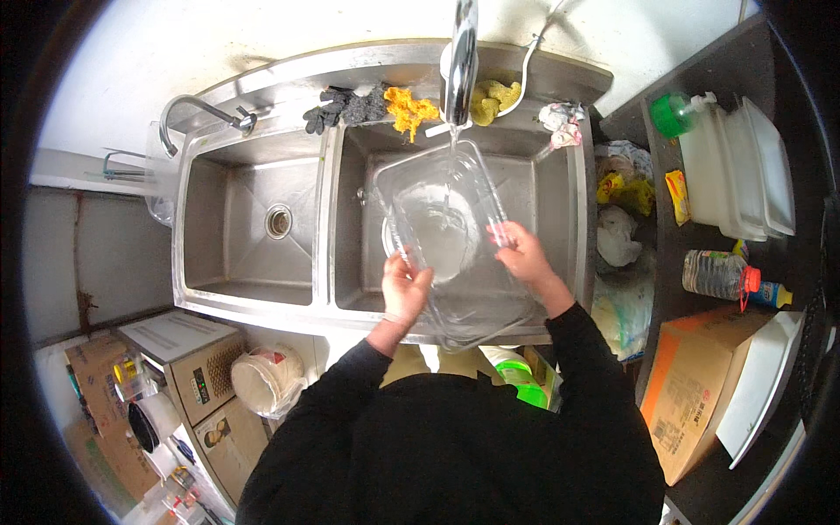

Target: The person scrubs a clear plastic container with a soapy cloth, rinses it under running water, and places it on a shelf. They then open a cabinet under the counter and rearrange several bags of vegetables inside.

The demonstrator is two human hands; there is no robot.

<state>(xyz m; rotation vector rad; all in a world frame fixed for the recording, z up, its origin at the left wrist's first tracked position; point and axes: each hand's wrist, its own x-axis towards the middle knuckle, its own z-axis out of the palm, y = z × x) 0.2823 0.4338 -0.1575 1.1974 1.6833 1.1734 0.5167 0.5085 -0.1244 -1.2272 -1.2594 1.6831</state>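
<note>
My left hand grips one long side of a clear plastic container. On the opposite rim, my right hand holds the same container. It hangs tilted over the right basin of a stainless steel double sink, its near end by the front edge. Water runs from the chrome faucet into its far part. Through the clear plastic shows a round pale vessel in the basin; its exact form is hard to make out.
The left basin has its own curved faucet. Along the back ledge lie dark gloves, an orange scrubbing cloth and a yellow-green sponge. Pale containers, a bottle and a cardboard box stand right; a bucket sits lower left.
</note>
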